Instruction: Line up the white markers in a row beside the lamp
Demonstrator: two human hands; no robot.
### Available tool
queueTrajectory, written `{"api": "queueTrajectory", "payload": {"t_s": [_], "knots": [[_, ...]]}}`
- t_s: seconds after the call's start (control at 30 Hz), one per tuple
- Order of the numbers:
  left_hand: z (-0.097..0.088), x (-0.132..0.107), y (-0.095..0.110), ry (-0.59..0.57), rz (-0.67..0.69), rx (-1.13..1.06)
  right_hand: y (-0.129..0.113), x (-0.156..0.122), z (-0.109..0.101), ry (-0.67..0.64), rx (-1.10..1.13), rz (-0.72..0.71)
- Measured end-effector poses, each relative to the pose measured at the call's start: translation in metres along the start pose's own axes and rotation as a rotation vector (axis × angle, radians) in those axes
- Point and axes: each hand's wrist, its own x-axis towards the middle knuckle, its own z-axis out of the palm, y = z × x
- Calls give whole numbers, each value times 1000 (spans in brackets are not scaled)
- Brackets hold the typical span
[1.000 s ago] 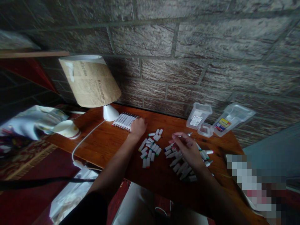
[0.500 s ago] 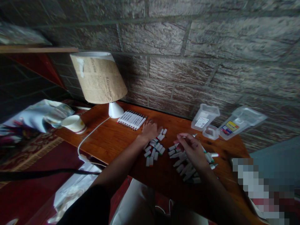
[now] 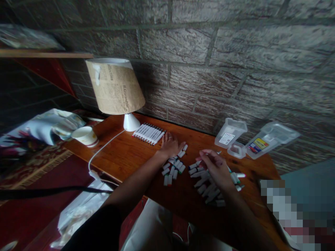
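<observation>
My left hand (image 3: 170, 144) rests palm down on the wooden table, its fingers stretched out and spread, holding nothing. It lies between a neat row of white markers (image 3: 149, 134) and a loose cluster of white marker caps (image 3: 173, 169), its thumb close to the nearest caps. My right hand (image 3: 213, 165) hovers over a heap of uncapped white markers (image 3: 206, 184), fingers curled in a pinch. A white marker (image 3: 219, 152) seems held in it, the pointed tip showing behind the knuckles; most of its body is hidden by the fingers.
A lamp (image 3: 132, 122) with a newsprint shade stands at the back left, its cord running over the table edge. A paper cup (image 3: 85, 136) is near the left edge. Clear plastic boxes (image 3: 231, 133) and a small clear lid piece (image 3: 237, 150) sit at the back right.
My left hand has shifted slightly, its fingers more spread and flatter beside the caps. My right hand stays pinched over the heap. The whole view has moved a little.
</observation>
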Motion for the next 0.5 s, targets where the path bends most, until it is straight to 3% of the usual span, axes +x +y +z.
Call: {"api": "queueTrajectory", "payload": {"t_s": [0.5], "knots": [[-7,0,-2,-41,-42,30,5,5,-1,21,15,-39]]}}
